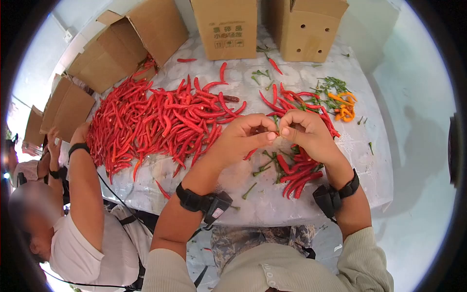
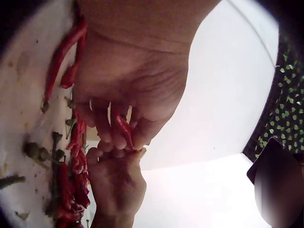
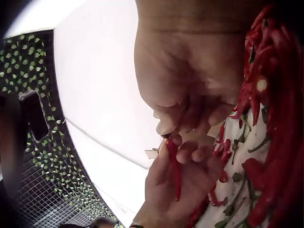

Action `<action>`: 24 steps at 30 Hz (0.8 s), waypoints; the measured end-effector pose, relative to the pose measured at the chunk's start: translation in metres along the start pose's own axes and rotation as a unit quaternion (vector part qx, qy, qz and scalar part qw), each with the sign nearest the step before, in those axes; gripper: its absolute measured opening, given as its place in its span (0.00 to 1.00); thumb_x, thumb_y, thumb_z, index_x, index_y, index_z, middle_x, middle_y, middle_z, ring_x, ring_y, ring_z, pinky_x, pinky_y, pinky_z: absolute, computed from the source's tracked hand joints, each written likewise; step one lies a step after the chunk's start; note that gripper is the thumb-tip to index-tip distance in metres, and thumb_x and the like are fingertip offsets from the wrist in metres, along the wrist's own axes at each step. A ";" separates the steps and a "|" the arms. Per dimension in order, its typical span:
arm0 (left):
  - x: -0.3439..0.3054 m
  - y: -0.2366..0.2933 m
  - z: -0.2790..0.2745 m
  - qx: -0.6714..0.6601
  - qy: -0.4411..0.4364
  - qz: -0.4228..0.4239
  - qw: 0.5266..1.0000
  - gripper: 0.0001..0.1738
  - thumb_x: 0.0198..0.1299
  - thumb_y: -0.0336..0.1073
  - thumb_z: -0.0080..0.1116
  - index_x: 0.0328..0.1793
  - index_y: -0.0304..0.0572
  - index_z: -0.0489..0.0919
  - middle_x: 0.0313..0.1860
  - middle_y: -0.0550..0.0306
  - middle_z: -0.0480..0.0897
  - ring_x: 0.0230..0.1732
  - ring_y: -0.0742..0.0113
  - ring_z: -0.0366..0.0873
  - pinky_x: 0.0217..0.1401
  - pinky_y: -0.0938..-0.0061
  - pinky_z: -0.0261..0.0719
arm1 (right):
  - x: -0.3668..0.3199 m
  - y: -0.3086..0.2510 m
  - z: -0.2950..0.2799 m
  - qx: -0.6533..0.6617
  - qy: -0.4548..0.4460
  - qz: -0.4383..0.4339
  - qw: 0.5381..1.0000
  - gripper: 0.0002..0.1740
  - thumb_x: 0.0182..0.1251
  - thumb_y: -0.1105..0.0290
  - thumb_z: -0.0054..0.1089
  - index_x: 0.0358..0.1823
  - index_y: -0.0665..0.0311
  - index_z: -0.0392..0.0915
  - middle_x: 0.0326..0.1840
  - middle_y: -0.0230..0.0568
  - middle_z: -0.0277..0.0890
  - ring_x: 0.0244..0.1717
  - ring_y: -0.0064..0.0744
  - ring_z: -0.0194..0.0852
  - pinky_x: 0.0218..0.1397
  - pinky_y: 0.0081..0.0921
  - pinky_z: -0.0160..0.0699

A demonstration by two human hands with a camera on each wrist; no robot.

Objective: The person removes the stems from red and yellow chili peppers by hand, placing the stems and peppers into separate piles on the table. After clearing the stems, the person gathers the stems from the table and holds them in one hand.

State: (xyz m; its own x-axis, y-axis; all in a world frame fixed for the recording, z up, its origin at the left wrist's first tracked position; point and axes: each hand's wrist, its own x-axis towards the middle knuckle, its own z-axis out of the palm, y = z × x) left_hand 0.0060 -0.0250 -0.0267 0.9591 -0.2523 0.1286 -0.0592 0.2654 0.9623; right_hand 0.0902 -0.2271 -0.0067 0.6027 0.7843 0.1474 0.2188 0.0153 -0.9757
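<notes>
Both hands meet above the near right part of the table. My left hand [image 1: 243, 139] pinches a slim red chili pepper [image 2: 123, 129] between thumb and fingers. In the right wrist view, the chili pepper [image 3: 175, 171] lies along the left palm with its tip toward the left wrist. At its other end, the thumb and fingers of my right hand [image 1: 310, 135] pinch the dark green stem [image 3: 166, 136]. Below the hands lie a small pile of red chili peppers [image 1: 301, 175] and loose green stems [image 1: 262, 170].
A large heap of red chili peppers [image 1: 160, 117] covers the table's left side. Orange peppers [image 1: 344, 107] lie beside green stems at the right. Cardboard boxes [image 1: 228, 29] line the back. Another person [image 1: 73, 238] at the left reaches into the heap.
</notes>
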 end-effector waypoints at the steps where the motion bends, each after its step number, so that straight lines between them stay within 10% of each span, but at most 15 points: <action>1: -0.001 0.002 -0.001 -0.002 -0.006 -0.007 1.000 0.07 0.65 0.31 0.60 0.47 0.38 0.78 0.40 0.65 0.78 0.41 0.79 0.74 0.46 0.79 0.73 | 0.000 0.002 0.000 0.060 -0.013 0.037 0.997 0.11 0.69 0.62 0.61 0.38 0.65 0.78 0.33 0.27 0.74 0.36 0.17 0.67 0.39 0.19 0.66; 7: -0.002 0.011 0.002 0.077 -0.020 0.057 0.995 0.06 0.65 0.30 0.61 0.45 0.38 0.78 0.41 0.65 0.77 0.41 0.78 0.73 0.46 0.78 0.73 | 0.006 0.000 -0.023 0.028 0.134 0.001 0.991 0.11 0.71 0.63 0.59 0.38 0.65 0.78 0.32 0.28 0.74 0.34 0.18 0.69 0.39 0.20 0.70; 10: -0.002 0.016 -0.011 0.294 0.121 0.129 0.940 0.06 0.63 0.29 0.62 0.44 0.38 0.78 0.40 0.64 0.78 0.40 0.76 0.74 0.44 0.78 0.73 | 0.006 0.013 -0.050 -0.236 0.314 -0.050 0.918 0.10 0.65 0.65 0.63 0.38 0.64 0.80 0.33 0.36 0.78 0.37 0.29 0.76 0.45 0.26 0.74; 15: -0.019 0.044 -0.036 0.654 0.450 0.127 0.595 0.14 0.50 0.32 0.70 0.44 0.44 0.81 0.43 0.53 0.79 0.43 0.56 0.77 0.48 0.64 0.74 | 0.003 0.027 -0.062 -0.522 0.405 -0.080 0.746 0.11 0.55 0.65 0.69 0.37 0.61 0.85 0.38 0.44 0.80 0.45 0.45 0.78 0.51 0.39 0.74; 17: -0.026 0.055 -0.039 0.719 0.515 0.065 0.462 0.17 0.47 0.33 0.71 0.45 0.45 0.81 0.44 0.51 0.79 0.47 0.52 0.76 0.52 0.59 0.73 | 0.007 0.028 -0.054 -0.515 0.367 -0.061 0.772 0.09 0.54 0.64 0.70 0.34 0.60 0.86 0.38 0.45 0.80 0.46 0.47 0.76 0.51 0.41 0.73; 20: -0.028 0.053 -0.047 0.726 0.530 0.088 0.429 0.19 0.46 0.34 0.70 0.47 0.46 0.80 0.45 0.51 0.78 0.51 0.50 0.73 0.56 0.57 0.69 | 0.012 0.026 -0.039 -0.531 0.309 -0.017 0.789 0.08 0.54 0.63 0.70 0.28 0.60 0.86 0.37 0.46 0.80 0.45 0.49 0.76 0.49 0.42 0.72; 24: -0.017 0.045 -0.041 0.669 0.465 0.187 0.549 0.18 0.48 0.33 0.69 0.47 0.45 0.80 0.46 0.49 0.77 0.50 0.49 0.73 0.57 0.57 0.69 | 0.017 0.032 -0.043 -0.497 0.255 0.039 0.828 0.10 0.56 0.63 0.69 0.31 0.62 0.85 0.36 0.46 0.79 0.42 0.50 0.76 0.48 0.42 0.73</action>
State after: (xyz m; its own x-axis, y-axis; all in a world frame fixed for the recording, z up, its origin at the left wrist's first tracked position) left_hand -0.0020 0.0291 0.0041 0.5014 0.3360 0.7973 0.1465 -0.9412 0.3045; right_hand 0.1411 -0.2399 -0.0287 0.8354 0.3909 0.3864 0.5347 -0.7410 -0.4064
